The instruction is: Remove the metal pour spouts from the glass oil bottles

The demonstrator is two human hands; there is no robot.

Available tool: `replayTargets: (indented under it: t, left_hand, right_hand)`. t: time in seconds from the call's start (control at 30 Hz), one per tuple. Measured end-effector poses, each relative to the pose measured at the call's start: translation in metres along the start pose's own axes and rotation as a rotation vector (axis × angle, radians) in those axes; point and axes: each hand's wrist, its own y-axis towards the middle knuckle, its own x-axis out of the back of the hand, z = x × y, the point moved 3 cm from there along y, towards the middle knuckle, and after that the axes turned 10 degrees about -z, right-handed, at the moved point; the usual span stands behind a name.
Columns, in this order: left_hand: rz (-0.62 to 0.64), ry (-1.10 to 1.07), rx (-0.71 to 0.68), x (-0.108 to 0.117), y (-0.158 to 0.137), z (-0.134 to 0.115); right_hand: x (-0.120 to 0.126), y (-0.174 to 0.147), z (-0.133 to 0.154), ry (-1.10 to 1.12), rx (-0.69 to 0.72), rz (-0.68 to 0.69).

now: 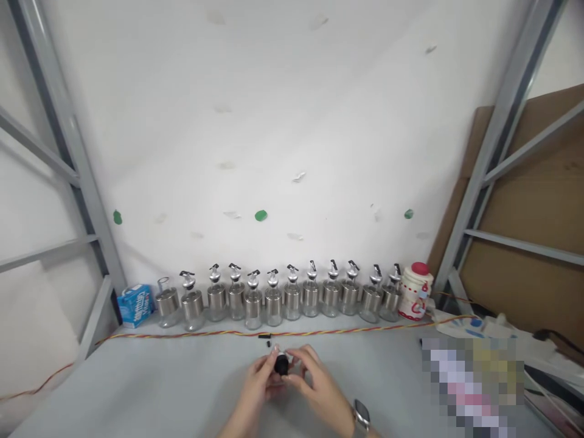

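Near the front middle of the grey table, my left hand point(263, 372) and my right hand point(312, 372) hold a small pourer stopper point(281, 364) between them. Its black end faces me, and a silvery part shows just behind. Fingers of both hands are closed around it from either side. Just beyond my fingertips lie a thin black piece point(264, 336) and a tiny black bit point(269, 344). At the left of the back row stands a glass bottle point(168, 304) with a steel sleeve and a bare neck.
Along the wall stand several steel-sleeved bottles point(253, 301) with pourers. A blue box point(135, 306) is at their left, a white and red jar point(415, 292) at their right. A twisted cable point(219, 333) crosses before them. A blurred patch point(474, 383) covers the right side.
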Motion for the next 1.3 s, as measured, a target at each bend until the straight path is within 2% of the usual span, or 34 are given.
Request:
replayTargets:
  t: [0.07,0.23,0.33,0.5,0.73,0.87,1.03,1.17,1.3]
  left_hand:
    - [0.016,0.079,-0.052,-0.001,0.004,0.004]
    - [-0.039,0.395,-0.418,-0.002,-0.005,-0.001]
    - [-0.008,0.536,-0.533,-0.004,-0.016,-0.008]
    - [0.105,0.770,-0.622,-0.005,-0.028,-0.018]
    - [0.134,1.065,-0.728,0.000,-0.030,-0.021]
    - [0.222,1.093,-0.748,-0.002,-0.036,-0.025]
    - [0.247,1.061,-0.742,-0.004,-0.041,-0.029]
    - [0.268,1.035,-0.736,-0.007,-0.039,-0.023]
    - [0.302,1.031,-0.730,-0.009,-0.035,-0.016]
  right_hand:
    - [-0.002,-0.005,-0.003,0.044,-0.033,0.025]
    - [-0.003,-0.008,0.002,0.002,-0.068,0.076]
    - [-0.003,-0.008,0.007,0.042,-0.067,0.078]
    - [-0.002,-0.008,0.005,0.076,-0.084,0.081]
    - [-0.002,-0.009,0.005,-0.241,0.053,0.106]
    - [-0.002,-0.008,0.004,-0.244,0.043,0.134]
    - [0.001,-0.009,0.009,-0.226,0.042,0.131]
    - [0.004,-0.012,0.016,-0.256,0.099,0.106]
    - [0.001,-0.013,0.011,-0.242,0.121,0.129]
